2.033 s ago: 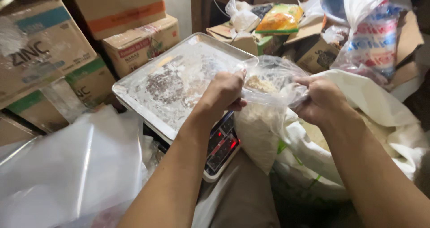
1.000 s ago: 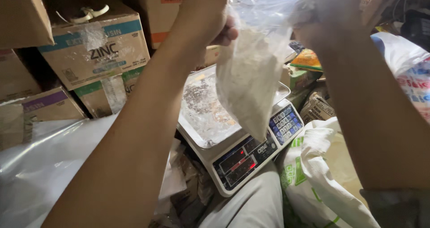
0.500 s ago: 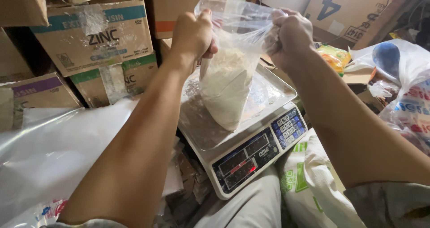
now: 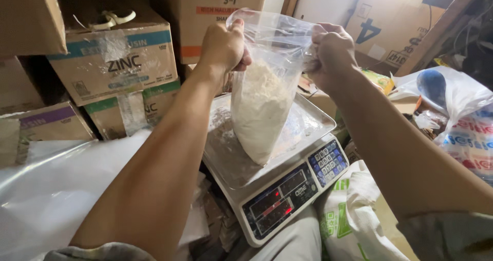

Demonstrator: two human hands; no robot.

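My left hand (image 4: 222, 46) and my right hand (image 4: 332, 55) each grip one side of the open mouth of a clear plastic bag (image 4: 264, 94) part-filled with white powder. The bag hangs between them, and its bottom corner rests on the metal pan (image 4: 308, 125) of a digital scale (image 4: 287, 191). Pale residue dusts the pan around the bag. The scale's red display and blue keypad face me at its front.
Stacked cardboard boxes (image 4: 115, 68) stand behind and to the left. Clear plastic sheeting (image 4: 46, 189) lies at lower left. A white sack with green print (image 4: 354, 215) sits at lower right, and printed plastic bags (image 4: 462, 122) are piled at far right.
I lifted the bag from the open sack up high with both hands, then lowered it until its bottom touched the scale pan.
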